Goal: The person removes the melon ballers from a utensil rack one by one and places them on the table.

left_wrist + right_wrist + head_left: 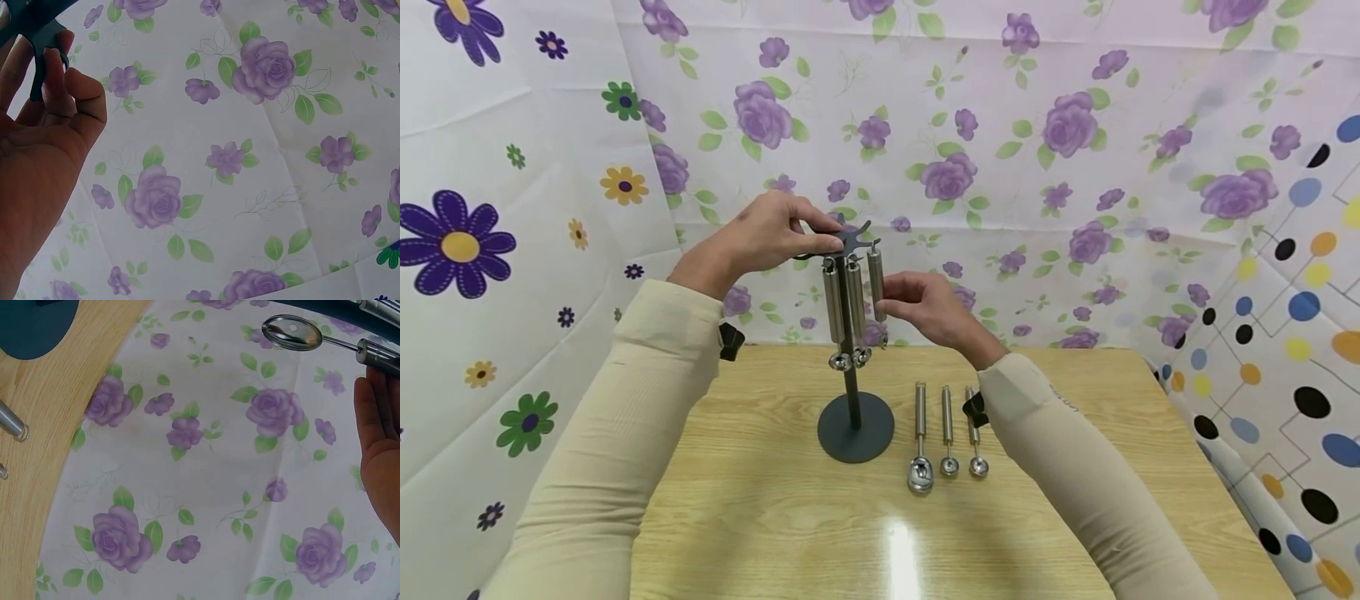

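Observation:
A dark utensil stand (852, 385) rises from a round base, with hooked arms at its top. My left hand (763, 235) pinches one arm of that top; the left wrist view shows fingers and thumb around the dark hook (41, 69). My right hand (931, 308) holds a steel melon baller (876, 279) by its handle, bowl downward, its upper end at a hook on the right. Whether its ring is over the hook cannot be made out. The right wrist view shows its oval bowl (292, 332) with a small hole. Two more melon ballers (833, 304) hang beside the pole.
On the wooden table (760, 500), right of the stand's base, lie a larger scoop (921, 417) and two small melon ballers (947, 417), side by side with bowls toward me. A flowered cloth (1000, 167) hangs close behind, with patterned cloths at both sides.

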Demonstrator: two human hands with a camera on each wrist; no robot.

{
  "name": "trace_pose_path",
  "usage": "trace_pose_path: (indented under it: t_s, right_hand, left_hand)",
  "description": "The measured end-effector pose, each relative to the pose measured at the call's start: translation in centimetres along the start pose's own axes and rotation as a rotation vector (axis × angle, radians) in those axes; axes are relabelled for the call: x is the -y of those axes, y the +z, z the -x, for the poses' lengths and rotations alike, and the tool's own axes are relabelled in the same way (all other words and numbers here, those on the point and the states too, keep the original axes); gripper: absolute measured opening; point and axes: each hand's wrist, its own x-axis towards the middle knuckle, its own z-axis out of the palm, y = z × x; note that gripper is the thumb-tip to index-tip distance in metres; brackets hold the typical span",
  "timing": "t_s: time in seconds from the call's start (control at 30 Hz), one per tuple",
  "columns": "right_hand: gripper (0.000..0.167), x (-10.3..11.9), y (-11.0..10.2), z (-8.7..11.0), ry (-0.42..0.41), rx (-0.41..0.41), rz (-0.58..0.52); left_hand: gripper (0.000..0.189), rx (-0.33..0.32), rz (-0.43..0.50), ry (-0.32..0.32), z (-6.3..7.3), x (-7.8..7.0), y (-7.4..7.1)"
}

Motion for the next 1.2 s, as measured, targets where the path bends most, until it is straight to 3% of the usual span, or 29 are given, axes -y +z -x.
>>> trace_pose_path:
  t_s: [0.47,0.93,1.2]
  right_hand:
    - [0.029,0.3,-1.0,0.5,0.049,-0.042,0.07]
    - [0.027,-3.0,-1.9,2.7,0.056,-0.053,0.076]
    - [0.024,-4.5,-2.2,4.0,0.101,-0.064,0.081]
  left_hand:
    - [0.033,-0.006,0.003,0.002,0.1,-0.1,-0.1]
    - [0.031,-0.01,-0.001,0.013,0.0,-0.1,0.2]
    - [0.032,-0.003,0.012,0.008,0.2,0.0,0.1]
